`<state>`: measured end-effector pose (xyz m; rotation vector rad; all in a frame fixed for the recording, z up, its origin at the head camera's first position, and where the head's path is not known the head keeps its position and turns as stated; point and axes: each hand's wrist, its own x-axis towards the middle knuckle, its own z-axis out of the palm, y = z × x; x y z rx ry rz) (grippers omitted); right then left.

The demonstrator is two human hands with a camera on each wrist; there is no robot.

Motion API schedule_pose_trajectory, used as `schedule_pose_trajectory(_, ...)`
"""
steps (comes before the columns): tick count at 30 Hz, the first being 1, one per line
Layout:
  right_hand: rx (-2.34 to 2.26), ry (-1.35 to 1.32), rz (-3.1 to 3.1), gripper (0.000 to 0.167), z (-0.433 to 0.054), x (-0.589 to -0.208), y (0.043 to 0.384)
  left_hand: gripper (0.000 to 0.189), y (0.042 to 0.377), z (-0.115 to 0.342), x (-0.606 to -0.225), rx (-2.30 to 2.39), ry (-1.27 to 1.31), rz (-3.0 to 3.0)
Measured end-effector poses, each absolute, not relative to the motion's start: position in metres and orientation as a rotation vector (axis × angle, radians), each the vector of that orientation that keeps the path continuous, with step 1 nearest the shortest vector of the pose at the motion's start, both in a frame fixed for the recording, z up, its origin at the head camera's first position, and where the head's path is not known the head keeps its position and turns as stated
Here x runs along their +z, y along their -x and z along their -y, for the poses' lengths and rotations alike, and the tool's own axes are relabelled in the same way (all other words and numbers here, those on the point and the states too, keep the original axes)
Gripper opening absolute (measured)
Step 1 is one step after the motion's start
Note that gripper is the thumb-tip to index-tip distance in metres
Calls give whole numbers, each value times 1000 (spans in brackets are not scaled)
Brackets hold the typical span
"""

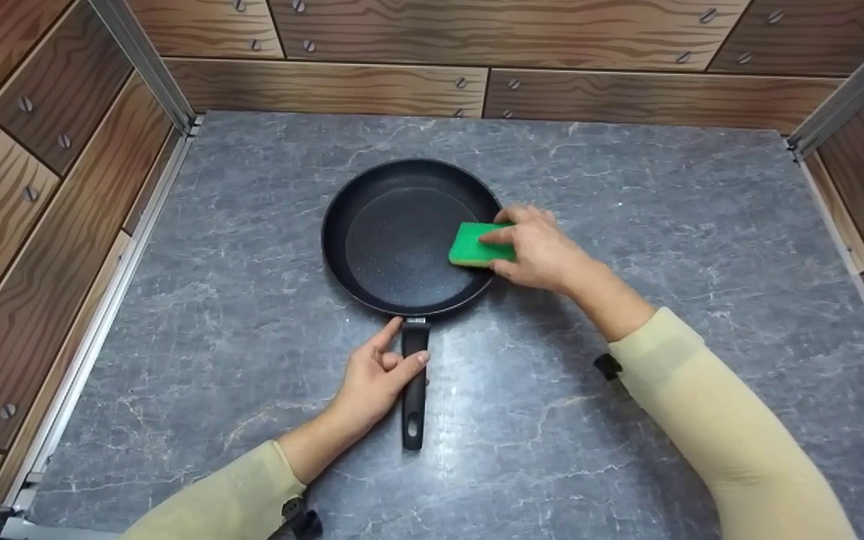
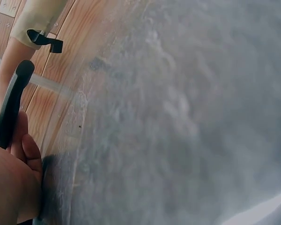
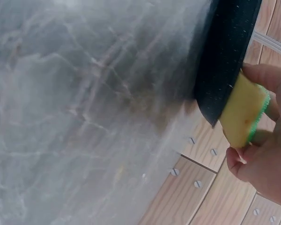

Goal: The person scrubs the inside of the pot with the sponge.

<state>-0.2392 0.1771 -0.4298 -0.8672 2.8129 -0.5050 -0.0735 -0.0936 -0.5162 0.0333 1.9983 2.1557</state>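
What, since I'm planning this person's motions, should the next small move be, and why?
Probably wipe the sponge inward across the pan: the right hand grips it at the pan's right side, while the left hand holds the handle.

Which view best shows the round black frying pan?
Head view: the pan appears almost whole, black handle included. Left wrist shows only part of that handle; right wrist, part of the pan's outer side.

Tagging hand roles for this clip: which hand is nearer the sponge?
Right. The right hand grips the sponge at the pan; the left hand is apart from the sponge, nearer the body, holding the handle.
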Motion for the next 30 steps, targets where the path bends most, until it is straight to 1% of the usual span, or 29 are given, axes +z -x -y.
schedule_pose_trajectory(6, -429, 1002, -2736, 40, -177, -422, 241, 83, 74, 94, -516, 2142, -39, -2031)
schedule_pose_trajectory(13, -415, 1070, -2671, 37, -174, -420, 242, 83, 74, 95, -517, 2138, -42, -2029)
schedule_pose_trajectory(18, -437, 1074, -2636, 39, -172, -420, 241, 83, 74, 94, -516, 2144, -40, -2017)
schedule_pose_trajectory(24, -521, 1062, -2576, 47, -167, -422, 237, 83, 74, 94, -517, 2159, -36, -1987)
schedule_pose_trajectory(30, -566, 1096, -2519, 46, -160, -427, 233, 84, 73, 94, -518, 2179, -22, -1930)
